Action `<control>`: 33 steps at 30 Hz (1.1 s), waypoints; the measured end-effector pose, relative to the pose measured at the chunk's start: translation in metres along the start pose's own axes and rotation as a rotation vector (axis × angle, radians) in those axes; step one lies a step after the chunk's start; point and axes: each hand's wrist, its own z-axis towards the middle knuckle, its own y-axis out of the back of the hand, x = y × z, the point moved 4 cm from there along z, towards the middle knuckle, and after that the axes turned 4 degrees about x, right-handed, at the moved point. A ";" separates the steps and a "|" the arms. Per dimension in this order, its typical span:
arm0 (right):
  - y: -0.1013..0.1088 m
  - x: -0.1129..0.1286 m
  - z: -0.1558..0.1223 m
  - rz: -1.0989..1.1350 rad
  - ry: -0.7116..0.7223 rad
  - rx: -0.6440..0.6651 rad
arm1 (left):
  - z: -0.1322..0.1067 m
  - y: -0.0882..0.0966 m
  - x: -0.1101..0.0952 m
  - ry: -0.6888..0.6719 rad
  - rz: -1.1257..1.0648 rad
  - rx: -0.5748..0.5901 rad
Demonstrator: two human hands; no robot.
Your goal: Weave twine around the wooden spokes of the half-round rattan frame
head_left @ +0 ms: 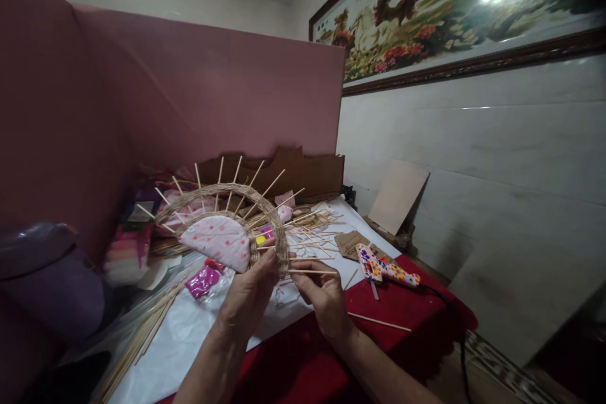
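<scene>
My left hand [250, 293] grips the lower edge of a half-woven round basket base [222, 233]. The base has a pink dotted fabric centre, a ring of woven straw and thin wooden sticks fanning outward. My right hand [322, 293] is just to the right of it, its fingers pinched on one of the sticks [310, 272] that juts out sideways from the weave. Both hands hover above a table covered with white paper [189, 328] and red cloth [402, 309].
A colourful glue gun [386, 268] with a black cord lies on the red cloth. Loose sticks [137, 344] lie at the left, with plastic bags, pink packets and cardboard behind. A pink board [189, 88] walls the back and left. A framed picture [454, 6] hangs on the right wall.
</scene>
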 end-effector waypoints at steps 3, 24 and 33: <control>0.000 0.002 -0.001 0.005 0.013 0.003 | 0.001 0.001 0.000 0.001 0.002 -0.010; 0.004 -0.001 -0.002 -0.011 0.060 -0.024 | 0.001 0.002 0.002 0.011 -0.016 0.002; 0.002 -0.001 -0.001 0.024 0.067 -0.006 | 0.001 0.003 0.003 0.023 -0.046 0.011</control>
